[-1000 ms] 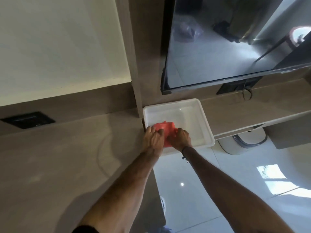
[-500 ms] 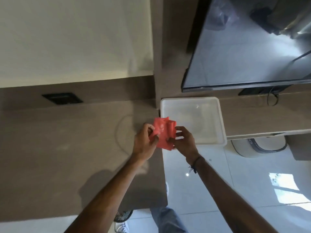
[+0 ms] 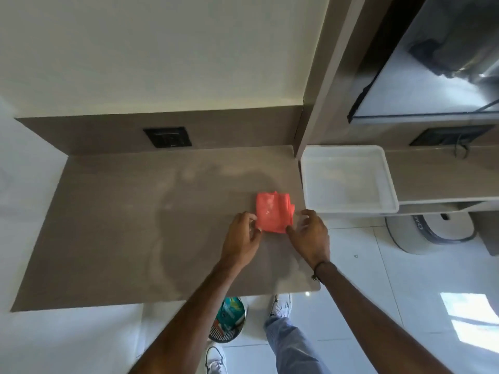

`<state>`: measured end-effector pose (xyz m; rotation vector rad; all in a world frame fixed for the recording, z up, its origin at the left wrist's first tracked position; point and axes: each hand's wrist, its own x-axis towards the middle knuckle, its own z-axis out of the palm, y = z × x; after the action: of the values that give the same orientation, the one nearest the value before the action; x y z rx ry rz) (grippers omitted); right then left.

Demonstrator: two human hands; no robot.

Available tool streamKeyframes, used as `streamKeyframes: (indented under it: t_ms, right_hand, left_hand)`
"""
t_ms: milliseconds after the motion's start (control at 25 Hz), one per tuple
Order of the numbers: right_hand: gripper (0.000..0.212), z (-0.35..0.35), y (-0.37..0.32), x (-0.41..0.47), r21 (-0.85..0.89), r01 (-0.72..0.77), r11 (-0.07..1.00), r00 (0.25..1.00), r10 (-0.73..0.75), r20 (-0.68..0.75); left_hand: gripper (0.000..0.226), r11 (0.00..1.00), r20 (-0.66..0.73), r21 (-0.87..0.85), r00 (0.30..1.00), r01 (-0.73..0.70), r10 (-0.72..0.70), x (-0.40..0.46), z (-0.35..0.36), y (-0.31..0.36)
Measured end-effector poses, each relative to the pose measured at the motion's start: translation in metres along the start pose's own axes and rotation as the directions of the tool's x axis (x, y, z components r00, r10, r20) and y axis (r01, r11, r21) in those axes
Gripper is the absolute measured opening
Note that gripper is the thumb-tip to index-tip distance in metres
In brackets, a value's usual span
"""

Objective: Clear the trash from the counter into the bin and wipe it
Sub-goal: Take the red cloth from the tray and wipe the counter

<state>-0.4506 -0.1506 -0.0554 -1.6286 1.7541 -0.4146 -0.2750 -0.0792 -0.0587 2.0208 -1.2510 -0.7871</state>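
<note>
Two hands at work: left hand (image 3: 241,238) and right hand (image 3: 310,236) pinching near corners of folded coral-red cloth (image 3: 273,215), spread flat on smooth brown counter (image 3: 121,225) beside white plastic tub (image 3: 348,209), probably squared for wiping.
</note>
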Motion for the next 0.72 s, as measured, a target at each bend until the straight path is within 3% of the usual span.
streamKeyframes:
  t_ms: [80,200,320,480,560,640,720]
  right_hand:
    - [0.034,0.009,0.005,-0.047,0.014,0.03,0.999,0.992,-0.028,-0.126]
    - [0.013,0.046,0.012,-0.129,0.058,0.096,0.994,0.982,-0.085,-0.17]
    - [0.008,0.097,0.024,-0.195,0.08,0.074,0.994,0.994,-0.067,-0.08]
    - [0.009,0.161,0.064,-0.225,0.062,-0.14,0.988,0.985,0.133,0.109]
    - [0.016,0.2,0.098,-0.218,0.03,-0.277,0.96,0.946,0.267,0.185]
    - [0.023,0.243,0.14,-0.204,-0.01,-0.421,0.907,0.877,0.41,0.249]
    - [0.028,0.292,0.188,-0.188,-0.038,-0.554,0.832,0.788,0.539,0.299]
  left_hand:
    - [0.02,0.995,0.015,-0.048,0.996,-0.084,0.085,-0.037,-0.012,-0.009]
    - [0.017,0.985,0.102,-0.058,0.981,-0.16,0.165,-0.096,-0.032,-0.035]
    - [0.017,0.977,0.171,0.021,0.964,-0.21,0.203,-0.143,-0.052,-0.077]
    - [0.02,0.969,0.301,0.147,0.942,-0.198,0.147,-0.197,-0.041,-0.155]
    - [0.022,0.982,0.32,0.177,0.947,-0.063,0.003,-0.215,-0.016,-0.208]
    - [0.02,0.972,0.268,0.174,0.942,0.159,-0.202,-0.222,0.018,-0.269]
    - [0.02,0.895,0.179,0.185,0.881,0.407,-0.437,-0.223,0.06,-0.334]
